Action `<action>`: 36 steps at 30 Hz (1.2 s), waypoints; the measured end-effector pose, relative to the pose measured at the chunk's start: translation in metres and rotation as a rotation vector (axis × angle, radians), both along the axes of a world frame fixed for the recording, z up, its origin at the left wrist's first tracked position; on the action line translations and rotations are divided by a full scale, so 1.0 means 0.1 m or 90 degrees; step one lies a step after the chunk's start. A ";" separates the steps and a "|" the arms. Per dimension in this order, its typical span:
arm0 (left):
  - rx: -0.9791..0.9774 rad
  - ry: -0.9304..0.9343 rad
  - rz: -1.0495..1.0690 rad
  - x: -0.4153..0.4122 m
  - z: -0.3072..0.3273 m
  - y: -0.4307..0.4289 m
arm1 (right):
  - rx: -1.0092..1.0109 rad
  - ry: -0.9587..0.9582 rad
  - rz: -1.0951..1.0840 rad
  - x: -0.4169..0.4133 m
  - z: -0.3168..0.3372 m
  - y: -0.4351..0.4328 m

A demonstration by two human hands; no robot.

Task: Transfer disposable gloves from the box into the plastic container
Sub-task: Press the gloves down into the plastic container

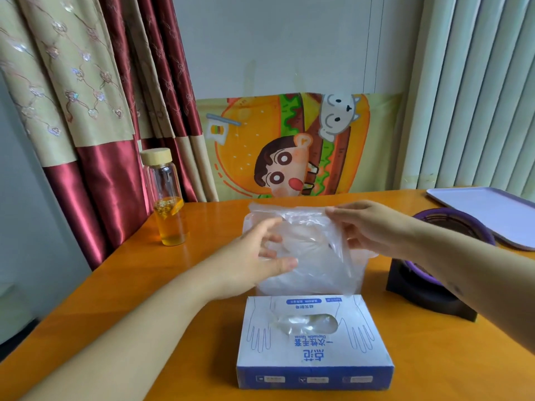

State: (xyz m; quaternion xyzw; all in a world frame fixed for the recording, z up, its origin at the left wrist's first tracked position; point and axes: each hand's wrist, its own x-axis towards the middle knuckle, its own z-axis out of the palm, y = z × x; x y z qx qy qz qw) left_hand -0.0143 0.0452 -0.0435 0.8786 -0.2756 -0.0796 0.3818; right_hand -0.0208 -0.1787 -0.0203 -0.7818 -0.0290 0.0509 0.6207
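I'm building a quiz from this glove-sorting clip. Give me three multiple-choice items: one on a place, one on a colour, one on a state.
1. Where does the glove box sit?
A) Nearer the camera than the plastic container
B) Beyond it
C) Inside it

2. What colour is the liquid in the bottle?
A) Green
B) Blue
C) Amber

3. What is the right hand doing?
A) Holding the bottle
B) Pinching a clear glove
C) Resting on the glove box

Answers: 1 A, the box lies in front of the container; 2 C, amber fills the lower bottle; 3 B, it pinches the glove's top edge.
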 end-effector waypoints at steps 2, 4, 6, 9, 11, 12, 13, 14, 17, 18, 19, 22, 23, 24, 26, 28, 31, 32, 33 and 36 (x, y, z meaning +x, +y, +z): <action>-0.070 -0.069 0.051 0.01 0.04 -0.06 | 0.094 0.038 0.030 -0.01 -0.05 0.03; -0.124 -0.103 0.085 0.04 0.08 -0.12 | 0.153 0.057 0.028 0.01 -0.11 0.06; -0.178 -0.077 0.089 0.09 0.12 -0.19 | 0.191 0.071 0.052 0.03 -0.16 0.10; -0.250 -0.010 0.057 0.17 0.16 -0.29 | 0.178 0.049 0.048 0.09 -0.23 0.12; -0.278 0.008 0.074 0.26 0.13 -0.36 | 0.170 0.031 0.013 0.15 -0.23 0.13; -0.270 -0.011 0.108 0.31 0.13 -0.40 | 0.156 0.026 0.017 0.18 -0.22 0.14; -0.254 -0.052 0.143 0.35 0.12 -0.43 | 0.134 0.020 0.009 0.22 -0.22 0.14; -0.234 -0.089 0.169 0.41 0.11 -0.45 | 0.122 0.009 -0.014 0.22 -0.19 0.14; -0.221 -0.119 0.226 0.52 0.16 -0.43 | 0.151 -0.035 -0.114 0.15 -0.12 0.06; -0.226 -0.111 0.242 0.56 0.18 -0.41 | 0.177 -0.088 -0.143 0.11 -0.12 0.01; -0.228 -0.092 0.250 0.61 0.19 -0.38 | 0.160 -0.155 -0.172 0.07 -0.11 -0.04; -0.197 -0.052 0.268 0.75 0.18 -0.35 | -0.034 -0.279 -0.118 -0.03 -0.06 -0.08; -0.191 -0.048 0.266 0.77 0.18 -0.35 | -0.082 -0.268 -0.082 -0.04 -0.05 -0.06; -0.183 -0.045 0.266 0.80 0.18 -0.36 | -0.114 -0.253 -0.051 -0.04 -0.04 -0.04; -0.186 -0.031 0.263 0.81 0.18 -0.39 | -0.161 -0.241 -0.022 0.01 -0.06 -0.01; -0.186 -0.026 0.252 0.82 0.17 -0.43 | -0.253 -0.290 -0.065 0.15 -0.15 -0.02; -0.150 -0.053 0.212 0.84 0.09 -0.45 | -0.338 -0.327 -0.160 0.39 -0.23 -0.09; -0.129 -0.064 0.205 0.85 0.06 -0.44 | -0.372 -0.308 -0.167 0.46 -0.24 -0.14; -0.099 -0.071 0.198 0.86 0.03 -0.41 | -0.423 -0.280 -0.159 0.52 -0.24 -0.18; 0.052 -0.084 0.196 0.88 -0.05 -0.25 | -0.595 -0.197 -0.088 0.67 -0.27 -0.25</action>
